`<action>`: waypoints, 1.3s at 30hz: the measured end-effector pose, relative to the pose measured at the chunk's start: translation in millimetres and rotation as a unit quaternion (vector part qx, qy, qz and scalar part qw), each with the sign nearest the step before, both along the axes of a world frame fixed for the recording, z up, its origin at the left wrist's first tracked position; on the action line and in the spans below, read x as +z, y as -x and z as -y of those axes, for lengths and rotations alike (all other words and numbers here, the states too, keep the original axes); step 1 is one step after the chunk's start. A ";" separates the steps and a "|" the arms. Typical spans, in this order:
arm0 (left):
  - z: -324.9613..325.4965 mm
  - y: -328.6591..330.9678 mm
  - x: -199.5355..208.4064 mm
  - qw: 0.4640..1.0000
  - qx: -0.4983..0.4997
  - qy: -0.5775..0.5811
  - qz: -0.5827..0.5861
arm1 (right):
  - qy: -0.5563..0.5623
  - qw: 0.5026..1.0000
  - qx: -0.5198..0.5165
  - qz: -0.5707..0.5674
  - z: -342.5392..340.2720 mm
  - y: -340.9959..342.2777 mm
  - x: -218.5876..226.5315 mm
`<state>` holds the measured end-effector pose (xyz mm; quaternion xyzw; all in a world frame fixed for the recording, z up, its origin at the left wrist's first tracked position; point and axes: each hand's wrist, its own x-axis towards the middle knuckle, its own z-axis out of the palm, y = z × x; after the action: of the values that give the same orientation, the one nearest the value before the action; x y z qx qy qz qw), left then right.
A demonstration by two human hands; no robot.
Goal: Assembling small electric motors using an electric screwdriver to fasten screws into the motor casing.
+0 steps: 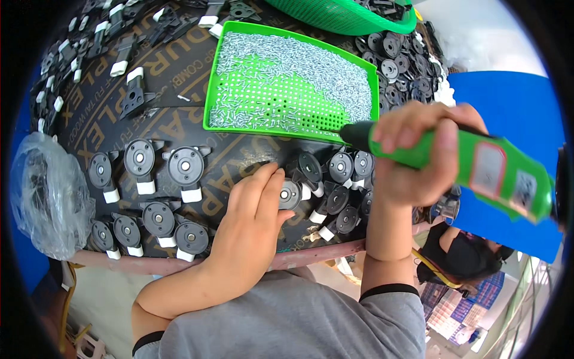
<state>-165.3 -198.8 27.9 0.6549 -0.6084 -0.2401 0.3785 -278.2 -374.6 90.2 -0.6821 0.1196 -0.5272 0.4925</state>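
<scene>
A round black part [290, 195] lies on the table near its front edge, partly covered by the left hand [254, 203]. That hand is palm down, fingers stretched and together, thumb apart on the part's right side; whether it grips the part, I cannot tell. The right hand [418, 149] is wrapped around a green power screwdriver [508, 170], its nose over the near right rim of a green tray [257, 131]; whether the bit touches the screws [335, 66] is unclear. They heap along the tray's far and right sides.

More black wheels [345, 219] crowd just right of the left hand. To its left, a strip of black tabletop [224, 152] shows before two rows of caster wheels [185, 166], the nearer row close to the pink front edge [299, 257]. A plastic bag [51, 197] sits at the left edge, a green basket [335, 15] beyond the tray.
</scene>
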 end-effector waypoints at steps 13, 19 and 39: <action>2.0 -2.0 2.9 1.000 -0.005 0.006 0.011 | 0.030 0.999 -0.026 -0.022 7.2 -1.3 -11.8; -0.9 -3.0 -0.5 1.000 0.011 0.005 -0.006 | 0.005 1.000 0.010 -0.003 -6.5 3.4 6.8; -1.8 -1.0 -4.1 0.999 0.025 0.020 -0.016 | 0.041 0.957 0.266 -0.105 -62.6 14.3 23.7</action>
<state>-164.3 -197.0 23.8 0.6582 -0.5905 -0.2288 0.4071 -292.5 -312.0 113.9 -0.7603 -0.0364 -0.3067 0.5715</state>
